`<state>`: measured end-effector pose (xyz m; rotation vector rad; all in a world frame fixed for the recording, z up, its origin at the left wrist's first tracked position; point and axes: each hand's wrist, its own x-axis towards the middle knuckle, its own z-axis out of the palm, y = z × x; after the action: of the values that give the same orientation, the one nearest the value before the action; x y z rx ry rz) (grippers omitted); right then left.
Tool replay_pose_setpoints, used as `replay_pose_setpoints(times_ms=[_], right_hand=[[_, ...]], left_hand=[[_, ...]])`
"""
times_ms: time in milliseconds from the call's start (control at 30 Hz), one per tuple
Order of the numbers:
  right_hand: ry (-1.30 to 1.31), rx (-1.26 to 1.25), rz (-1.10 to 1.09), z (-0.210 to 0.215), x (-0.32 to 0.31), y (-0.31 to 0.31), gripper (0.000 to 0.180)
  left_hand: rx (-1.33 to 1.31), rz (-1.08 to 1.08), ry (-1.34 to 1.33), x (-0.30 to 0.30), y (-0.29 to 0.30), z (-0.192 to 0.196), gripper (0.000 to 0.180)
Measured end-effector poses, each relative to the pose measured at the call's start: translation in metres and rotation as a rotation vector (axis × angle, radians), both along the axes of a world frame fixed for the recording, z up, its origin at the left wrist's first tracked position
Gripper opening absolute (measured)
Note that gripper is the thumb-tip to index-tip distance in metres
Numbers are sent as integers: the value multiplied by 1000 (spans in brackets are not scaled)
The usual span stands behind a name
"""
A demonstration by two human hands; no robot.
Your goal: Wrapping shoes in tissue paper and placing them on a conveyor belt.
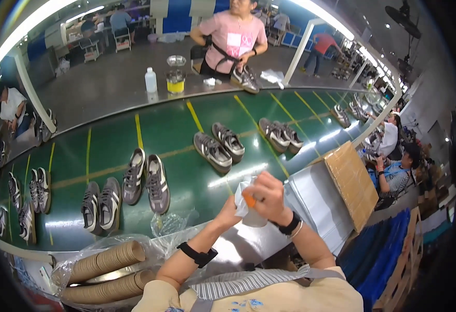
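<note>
My right hand [268, 198] is curled around a white crumpled piece of paper or cloth [248, 210], with a small orange object [249, 200] showing between the fingers. My left hand [229, 209] comes up from below and touches the same white piece at its left side. Both wrists wear black bands. The hands hover over a grey metal table edge [316, 200], just in front of the green conveyor belt [176, 130]. The nearest pair of grey sneakers [218, 145] lies on the belt beyond my hands.
Several pairs of grey sneakers [146, 178] lie along the belt. Stacked brown paper cups in a clear bag [108, 270] sit at the lower left. A cardboard sheet [351, 182] lies at the right. A person in a pink shirt [235, 39] handles a shoe across the belt, beside a white bottle [150, 80] and yellow container [175, 80].
</note>
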<state>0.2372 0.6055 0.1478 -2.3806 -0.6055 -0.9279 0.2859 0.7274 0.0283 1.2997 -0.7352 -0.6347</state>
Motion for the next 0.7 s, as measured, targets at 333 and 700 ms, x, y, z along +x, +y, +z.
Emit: replay_pose_setpoints(times_ms=[333, 700], right_hand=[[513, 288, -164, -70, 34, -43, 72], [549, 94, -496, -87, 101, -167, 48]], left_hand=[[-328, 331, 753, 17, -19, 10, 48], [42, 379, 220, 198, -120, -48, 30]])
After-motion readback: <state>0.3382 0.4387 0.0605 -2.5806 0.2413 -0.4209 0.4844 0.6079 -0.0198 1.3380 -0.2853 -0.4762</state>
